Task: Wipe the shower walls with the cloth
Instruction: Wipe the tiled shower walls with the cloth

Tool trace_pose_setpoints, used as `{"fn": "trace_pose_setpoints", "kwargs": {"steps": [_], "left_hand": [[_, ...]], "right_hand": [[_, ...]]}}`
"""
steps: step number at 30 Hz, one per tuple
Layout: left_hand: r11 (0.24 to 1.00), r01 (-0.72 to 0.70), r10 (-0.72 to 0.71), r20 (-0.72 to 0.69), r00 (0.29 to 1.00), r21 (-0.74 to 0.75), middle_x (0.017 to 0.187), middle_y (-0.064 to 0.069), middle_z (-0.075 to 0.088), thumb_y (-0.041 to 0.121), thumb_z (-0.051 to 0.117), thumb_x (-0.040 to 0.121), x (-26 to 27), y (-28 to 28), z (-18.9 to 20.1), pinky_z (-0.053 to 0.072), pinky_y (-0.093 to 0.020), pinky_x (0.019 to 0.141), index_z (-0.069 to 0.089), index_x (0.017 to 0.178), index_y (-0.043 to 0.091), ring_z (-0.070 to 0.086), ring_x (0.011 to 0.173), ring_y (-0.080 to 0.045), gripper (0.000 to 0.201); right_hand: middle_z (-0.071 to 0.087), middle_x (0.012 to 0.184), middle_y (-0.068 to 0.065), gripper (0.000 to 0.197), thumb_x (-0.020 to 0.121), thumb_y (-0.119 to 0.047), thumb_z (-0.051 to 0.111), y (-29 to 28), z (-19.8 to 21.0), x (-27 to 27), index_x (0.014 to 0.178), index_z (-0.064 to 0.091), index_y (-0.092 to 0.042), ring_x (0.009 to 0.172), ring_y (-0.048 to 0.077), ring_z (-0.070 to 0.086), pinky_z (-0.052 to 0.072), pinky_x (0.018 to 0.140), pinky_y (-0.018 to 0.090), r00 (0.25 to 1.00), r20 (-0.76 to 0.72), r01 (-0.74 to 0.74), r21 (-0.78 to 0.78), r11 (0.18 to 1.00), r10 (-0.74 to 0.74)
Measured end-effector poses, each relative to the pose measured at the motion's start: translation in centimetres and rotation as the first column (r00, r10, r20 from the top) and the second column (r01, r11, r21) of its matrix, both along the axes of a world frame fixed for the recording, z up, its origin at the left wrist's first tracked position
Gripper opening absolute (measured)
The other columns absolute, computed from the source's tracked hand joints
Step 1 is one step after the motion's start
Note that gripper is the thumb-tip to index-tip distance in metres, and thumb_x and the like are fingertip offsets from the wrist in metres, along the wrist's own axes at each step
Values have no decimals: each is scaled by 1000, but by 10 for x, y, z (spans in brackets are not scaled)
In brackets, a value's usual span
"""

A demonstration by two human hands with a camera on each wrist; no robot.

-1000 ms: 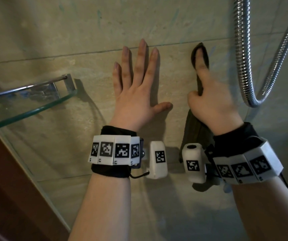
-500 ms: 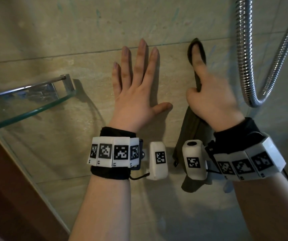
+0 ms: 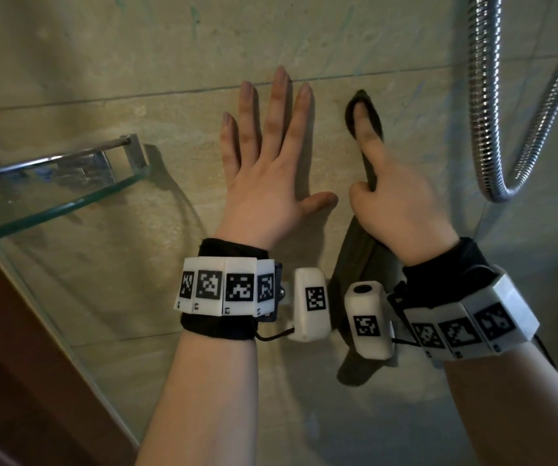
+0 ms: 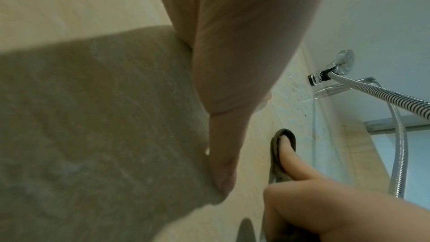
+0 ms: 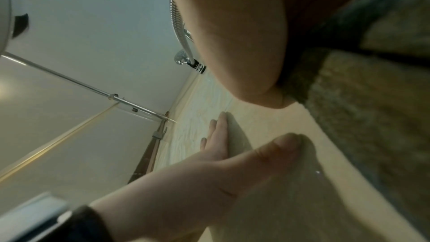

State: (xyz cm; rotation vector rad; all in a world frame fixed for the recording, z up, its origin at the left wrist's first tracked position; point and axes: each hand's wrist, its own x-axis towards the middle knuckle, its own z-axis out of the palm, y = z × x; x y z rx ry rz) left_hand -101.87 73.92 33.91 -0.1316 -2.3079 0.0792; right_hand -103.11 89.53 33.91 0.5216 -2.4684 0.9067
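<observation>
The beige tiled shower wall (image 3: 109,58) fills the head view. My left hand (image 3: 264,169) lies flat on it with straight, spread fingers and holds nothing; its thumb (image 4: 223,154) rests on the tile. My right hand (image 3: 398,210) grips a dark olive cloth (image 3: 355,264), which hangs below the wrist. The straight right index finger pushes the cloth's top fold (image 4: 275,144) against the wall just below a grout line. The cloth's rough weave (image 5: 363,117) fills the right of the right wrist view, and the left hand (image 5: 216,144) lies beyond it.
A chrome shower hose (image 3: 482,95) loops down close to the right of my right hand; its wall bracket (image 4: 325,76) sits higher up. A glass corner shelf (image 3: 52,203) with a chrome rail juts out at left. A glass screen edge (image 3: 69,348) runs down below it.
My right hand has slid the cloth a little left along the wall, first up, then slightly down. My left hand has stayed flat in place.
</observation>
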Motion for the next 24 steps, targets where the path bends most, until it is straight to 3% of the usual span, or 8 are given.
{"fn": "trace_pose_setpoints", "kwargs": {"steps": [3, 7, 9, 11, 15, 17, 21, 24], "left_hand": [[1000, 4, -4, -3, 1000, 6, 160, -9, -20, 68, 62, 75, 0, -1, 0, -23, -48, 110, -14, 153, 21, -24, 143, -37, 118], [1000, 1, -1, 2, 1000, 7, 160, -8, -21, 69, 62, 75, 0, -1, 1, -24, -47, 110, -15, 153, 22, -25, 143, -35, 119], [1000, 7, -7, 1, 1000, 12, 160, -7, -22, 69, 62, 75, 0, -1, 0, -25, -46, 109, -15, 152, 22, -25, 142, -34, 119], [1000, 10, -10, -1, 1000, 16, 160, -6, -22, 69, 62, 75, 0, -1, 0, -26, -46, 109, -16, 152, 23, -26, 142, -34, 119], [1000, 15, -15, 5, 1000, 25, 159, -6, -23, 68, 63, 75, 0, 0, 1, -27, -45, 108, -17, 152, 23, -26, 142, -33, 119], [999, 23, -24, 10, 1000, 33, 159, -5, -24, 68, 63, 75, 1, 0, 1, -27, -45, 108, -17, 152, 24, -27, 142, -33, 119], [999, 18, -18, 10, 1000, 35, 159, -5, -25, 67, 63, 75, 1, -1, 2, -27, -45, 108, -18, 152, 23, -28, 142, -34, 119], [1000, 8, -8, 4, 1000, 28, 159, -6, -24, 68, 62, 76, 1, 0, 0, -27, -46, 108, -17, 152, 23, -27, 142, -35, 119]], "right_hand": [[52, 78, 5, 85, 90, -15, 47, 7, 6, 0, 147, -6, -50, 78, 28, 56, 51, 76, 42, 1000, -3, 27, -1, 1000, -27], [51, 102, 10, 85, 90, -12, 47, 17, 13, -2, 148, -2, -50, 65, 16, 48, 47, 62, 28, 998, -22, 55, -60, 997, -57], [49, 131, 15, 88, 89, -9, 48, 22, 13, -6, 148, -3, -49, 64, 5, 42, 38, 48, 13, 998, -26, 49, -116, 992, -52], [37, 149, 10, 90, 87, -7, 49, 27, 12, -8, 149, -3, -46, 66, 3, 43, 35, 46, 9, 998, -40, 40, -159, 986, -47], [42, 143, 9, 88, 87, -4, 49, 30, 10, -7, 153, -1, -36, 63, 2, 39, 34, 44, 1, 995, -63, 62, -201, 978, -76], [49, 131, 8, 87, 88, -6, 49, 29, 10, -6, 153, -3, -32, 63, 7, 42, 33, 41, 7, 994, -41, 89, -224, 970, -101], [49, 136, 15, 88, 88, -9, 49, 24, 9, -9, 153, -9, -25, 64, 7, 44, 35, 53, 19, 987, -8, 158, -199, 967, -163], [41, 145, 16, 89, 86, -13, 49, 17, 9, -7, 152, -8, -31, 104, 31, 57, 47, 75, 29, 986, -19, 162, -160, 974, -167]]}}
